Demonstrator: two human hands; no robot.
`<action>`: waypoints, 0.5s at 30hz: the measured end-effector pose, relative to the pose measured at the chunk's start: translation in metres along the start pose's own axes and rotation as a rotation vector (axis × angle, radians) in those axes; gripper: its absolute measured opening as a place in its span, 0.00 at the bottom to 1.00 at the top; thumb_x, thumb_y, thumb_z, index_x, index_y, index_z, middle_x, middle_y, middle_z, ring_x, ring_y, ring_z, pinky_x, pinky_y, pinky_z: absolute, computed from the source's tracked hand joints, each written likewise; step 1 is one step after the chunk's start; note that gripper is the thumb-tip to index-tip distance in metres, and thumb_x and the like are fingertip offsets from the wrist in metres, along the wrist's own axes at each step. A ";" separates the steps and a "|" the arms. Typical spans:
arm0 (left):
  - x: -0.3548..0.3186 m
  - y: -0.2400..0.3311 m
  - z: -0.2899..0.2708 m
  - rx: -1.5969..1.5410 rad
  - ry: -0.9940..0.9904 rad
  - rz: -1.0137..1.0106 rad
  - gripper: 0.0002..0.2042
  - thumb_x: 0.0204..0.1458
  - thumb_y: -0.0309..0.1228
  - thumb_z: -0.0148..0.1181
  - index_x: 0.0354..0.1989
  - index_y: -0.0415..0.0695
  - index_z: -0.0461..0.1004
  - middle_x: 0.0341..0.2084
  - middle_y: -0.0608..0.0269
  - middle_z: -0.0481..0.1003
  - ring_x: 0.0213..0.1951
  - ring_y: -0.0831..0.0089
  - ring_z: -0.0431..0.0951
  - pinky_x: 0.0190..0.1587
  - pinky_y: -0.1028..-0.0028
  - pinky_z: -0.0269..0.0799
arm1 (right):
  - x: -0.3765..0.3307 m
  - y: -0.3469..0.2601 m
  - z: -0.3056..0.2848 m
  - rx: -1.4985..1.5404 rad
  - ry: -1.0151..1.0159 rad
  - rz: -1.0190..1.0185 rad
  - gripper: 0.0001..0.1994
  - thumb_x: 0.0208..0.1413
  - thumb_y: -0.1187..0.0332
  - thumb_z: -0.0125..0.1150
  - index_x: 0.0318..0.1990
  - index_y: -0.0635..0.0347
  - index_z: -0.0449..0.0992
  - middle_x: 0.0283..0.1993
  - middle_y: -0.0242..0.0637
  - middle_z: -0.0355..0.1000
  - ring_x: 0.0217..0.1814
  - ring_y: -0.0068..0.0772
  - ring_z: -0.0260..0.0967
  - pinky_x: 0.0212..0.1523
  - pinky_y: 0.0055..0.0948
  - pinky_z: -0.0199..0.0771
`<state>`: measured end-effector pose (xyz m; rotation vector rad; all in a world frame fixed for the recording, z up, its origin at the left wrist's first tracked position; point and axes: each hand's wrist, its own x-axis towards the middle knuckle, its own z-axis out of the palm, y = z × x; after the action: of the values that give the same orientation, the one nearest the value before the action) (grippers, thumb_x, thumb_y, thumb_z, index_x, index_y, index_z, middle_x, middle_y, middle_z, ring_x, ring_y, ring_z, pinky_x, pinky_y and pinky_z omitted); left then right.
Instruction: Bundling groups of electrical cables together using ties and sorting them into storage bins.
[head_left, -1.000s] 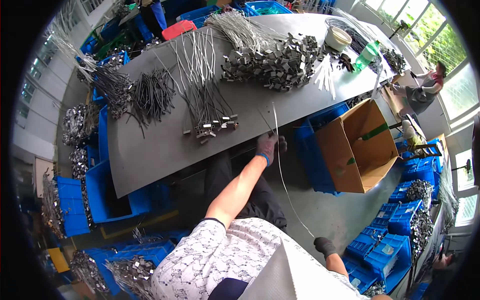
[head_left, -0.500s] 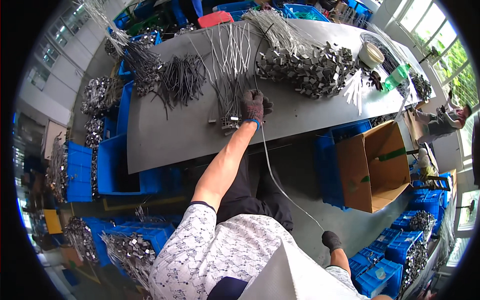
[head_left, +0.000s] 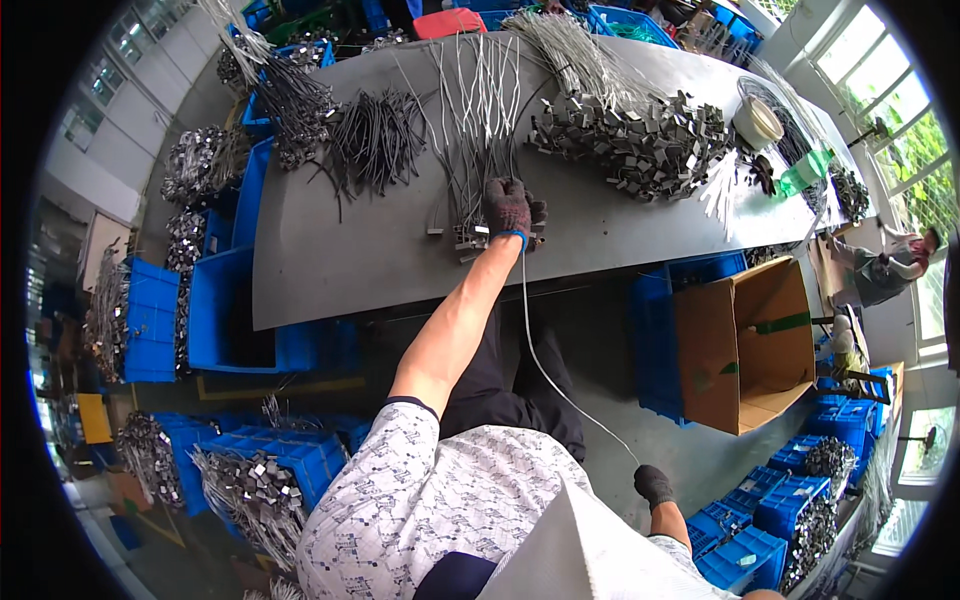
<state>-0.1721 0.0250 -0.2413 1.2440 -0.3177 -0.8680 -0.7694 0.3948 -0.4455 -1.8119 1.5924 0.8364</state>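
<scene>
My left hand [head_left: 513,208], in a dark knitted glove with a blue cuff, is closed round a thin wire on the metal table. A pale wire [head_left: 545,365] hangs in a slack curve from that hand down to my right hand. My right hand [head_left: 655,485], in a dark glove at the lower right, is closed on the wire's other end. Beyond my left fingers a dark stretch of wire bends upward. Beneath and beside my left hand lies a row of wires with small metal blocks [head_left: 470,240]; the hand hides part of it.
A large heap of wires with metal blocks [head_left: 640,145] covers the table's right side; dark wires [head_left: 375,140] lie left. A green bottle [head_left: 805,172] and white tub [head_left: 757,122] stand at right. An open cardboard box [head_left: 715,350] and blue crates [head_left: 235,310] flank the table edge.
The dark stretch of wire beyond my left hand reaches less far up the table. Both hands stay closed on the wire, and the whole view has shifted slightly.
</scene>
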 end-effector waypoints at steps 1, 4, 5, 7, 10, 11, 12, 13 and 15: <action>0.000 -0.003 -0.002 0.021 -0.020 -0.022 0.07 0.58 0.32 0.54 0.35 0.40 0.73 0.19 0.60 0.75 0.15 0.64 0.78 0.18 0.66 0.78 | 0.002 0.002 0.003 0.050 0.006 0.029 0.09 0.49 0.70 0.58 0.35 0.62 0.81 0.35 0.53 0.78 0.39 0.54 0.78 0.38 0.45 0.76; 0.005 -0.009 -0.013 0.174 -0.147 0.005 0.08 0.58 0.32 0.56 0.37 0.40 0.73 0.20 0.59 0.76 0.17 0.63 0.79 0.20 0.64 0.79 | 0.006 0.006 0.012 0.071 0.031 -0.003 0.08 0.50 0.70 0.58 0.33 0.62 0.81 0.31 0.51 0.78 0.34 0.50 0.79 0.34 0.43 0.77; 0.008 -0.010 -0.018 0.173 -0.147 -0.038 0.08 0.58 0.32 0.56 0.37 0.40 0.73 0.20 0.59 0.76 0.17 0.63 0.79 0.20 0.64 0.79 | 0.007 0.007 0.014 0.009 0.027 -0.027 0.07 0.50 0.70 0.58 0.32 0.63 0.81 0.30 0.51 0.78 0.31 0.48 0.79 0.32 0.42 0.77; 0.010 -0.013 -0.028 0.030 -0.258 -0.281 0.08 0.59 0.33 0.57 0.38 0.41 0.72 0.22 0.57 0.77 0.19 0.63 0.80 0.22 0.63 0.80 | 0.006 0.006 0.016 0.064 0.030 -0.042 0.07 0.51 0.70 0.58 0.32 0.64 0.80 0.29 0.51 0.78 0.30 0.47 0.79 0.30 0.42 0.76; 0.017 -0.010 -0.034 0.034 -0.190 -0.153 0.08 0.59 0.33 0.56 0.35 0.40 0.73 0.21 0.57 0.78 0.20 0.64 0.81 0.21 0.65 0.80 | 0.003 -0.001 0.012 0.111 -0.029 0.013 0.08 0.52 0.70 0.57 0.31 0.65 0.80 0.27 0.51 0.77 0.28 0.45 0.79 0.28 0.41 0.76; 0.018 -0.008 -0.035 0.012 -0.102 -0.127 0.08 0.58 0.31 0.55 0.33 0.39 0.74 0.20 0.58 0.78 0.18 0.65 0.81 0.20 0.67 0.80 | 0.002 -0.004 0.009 0.109 -0.092 0.081 0.08 0.53 0.70 0.57 0.31 0.66 0.80 0.27 0.51 0.77 0.27 0.45 0.78 0.28 0.41 0.76; 0.019 -0.005 -0.035 0.060 -0.055 -0.056 0.09 0.59 0.32 0.55 0.33 0.39 0.74 0.18 0.59 0.78 0.18 0.67 0.81 0.19 0.68 0.79 | 0.001 -0.007 0.005 0.129 -0.065 0.037 0.08 0.53 0.70 0.57 0.31 0.66 0.80 0.27 0.51 0.77 0.27 0.45 0.78 0.28 0.41 0.76; 0.019 -0.003 -0.035 0.047 -0.057 -0.026 0.09 0.59 0.32 0.55 0.33 0.39 0.74 0.18 0.59 0.78 0.18 0.67 0.81 0.19 0.68 0.79 | 0.000 -0.010 0.001 0.134 -0.108 0.074 0.08 0.53 0.70 0.56 0.32 0.66 0.80 0.26 0.51 0.77 0.27 0.44 0.78 0.27 0.41 0.76; 0.019 -0.001 -0.033 0.150 0.018 0.071 0.08 0.59 0.33 0.55 0.34 0.40 0.74 0.18 0.58 0.78 0.17 0.66 0.80 0.19 0.68 0.78 | -0.001 -0.014 -0.005 0.138 -0.149 0.111 0.08 0.54 0.70 0.56 0.32 0.66 0.80 0.26 0.51 0.77 0.26 0.44 0.78 0.26 0.40 0.76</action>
<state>-0.1390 0.0338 -0.2575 1.3710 -0.4159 -0.7826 -0.7553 0.3933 -0.4419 -1.5414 1.6238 0.8680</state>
